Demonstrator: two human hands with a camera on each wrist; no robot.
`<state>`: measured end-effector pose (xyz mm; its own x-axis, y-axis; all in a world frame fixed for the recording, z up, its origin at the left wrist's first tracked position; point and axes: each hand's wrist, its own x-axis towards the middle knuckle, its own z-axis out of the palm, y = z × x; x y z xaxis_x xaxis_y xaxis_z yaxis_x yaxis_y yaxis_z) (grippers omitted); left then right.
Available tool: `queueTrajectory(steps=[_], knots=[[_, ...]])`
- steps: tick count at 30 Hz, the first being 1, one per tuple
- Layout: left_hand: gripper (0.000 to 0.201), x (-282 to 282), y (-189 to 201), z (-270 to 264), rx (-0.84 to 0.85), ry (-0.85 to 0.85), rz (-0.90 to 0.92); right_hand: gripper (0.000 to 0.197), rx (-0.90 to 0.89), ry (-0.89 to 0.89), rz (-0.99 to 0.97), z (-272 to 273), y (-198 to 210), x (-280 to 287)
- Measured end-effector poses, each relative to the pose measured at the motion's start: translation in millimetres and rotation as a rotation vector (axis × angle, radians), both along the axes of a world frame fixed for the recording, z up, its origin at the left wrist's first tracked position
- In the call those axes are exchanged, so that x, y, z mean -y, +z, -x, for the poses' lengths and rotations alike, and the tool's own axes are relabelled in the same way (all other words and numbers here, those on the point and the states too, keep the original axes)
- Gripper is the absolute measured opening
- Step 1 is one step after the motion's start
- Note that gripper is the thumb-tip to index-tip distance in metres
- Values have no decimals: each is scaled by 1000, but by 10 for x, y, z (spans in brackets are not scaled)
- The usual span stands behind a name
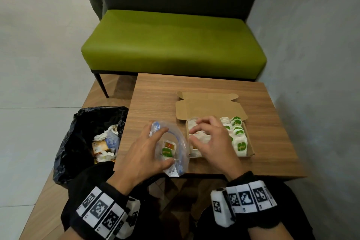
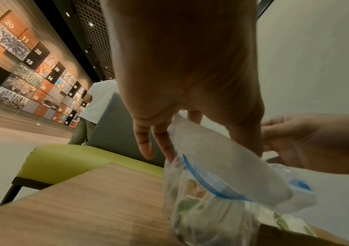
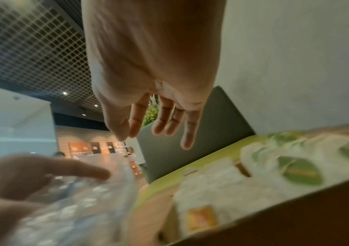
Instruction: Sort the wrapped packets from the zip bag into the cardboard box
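Observation:
A clear zip bag (image 1: 175,142) with a blue seal stands near the table's front edge, with a few green and orange wrapped packets (image 1: 167,150) inside. My left hand (image 1: 155,146) grips it between thumb and fingers; the left wrist view shows the bag (image 2: 221,174) under that hand. To its right lies the open cardboard box (image 1: 250,149), lid flap folded back, holding rows of white packets with green labels (image 1: 240,145). My right hand (image 1: 202,134) hovers over the box's left half, fingers spread and holding nothing; the right wrist view shows its fingers (image 3: 187,138) straight above the packets (image 3: 299,171).
A bin lined with a black bag (image 1: 81,128) and filled with rubbish stands left of the wooden table (image 1: 214,87). A green bench (image 1: 173,41) sits behind the table and a grey wall runs along the right. A person in a white shirt (image 2: 97,103) stands far off.

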<state>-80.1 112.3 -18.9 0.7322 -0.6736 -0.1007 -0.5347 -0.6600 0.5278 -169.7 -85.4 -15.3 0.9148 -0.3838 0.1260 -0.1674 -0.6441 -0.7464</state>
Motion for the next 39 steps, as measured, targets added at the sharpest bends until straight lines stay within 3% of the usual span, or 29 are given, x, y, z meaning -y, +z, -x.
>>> queueTrajectory(steps=[2,6,12,16,20,24,27,29,33,39], knots=[[91,24,14,42,6,-24,14,11,-73,85,67,-52,12,-197],[87,59,33,134,43,-93,55,31,-322,152,381,-128,27,-427],[86,51,0,184,80,-108,74,19,-450,42,556,-196,-46,-609],[91,40,-24,178,45,-90,37,15,-427,42,444,-178,-62,-581],[93,20,16,108,57,-2,-35,12,-263,14,95,-124,80,-396],[94,-28,-56,-27,55,107,-47,6,-23,-134,-269,4,342,-122],[93,-60,-157,-122,64,164,-56,6,-3,-276,-212,101,436,212],[89,-63,-188,-151,83,179,-83,8,-92,-298,-90,132,360,443],[83,-38,-181,-169,122,171,-127,13,-357,-134,35,154,125,706],[85,-40,-183,-154,116,168,-141,17,-559,57,121,90,-57,756]])
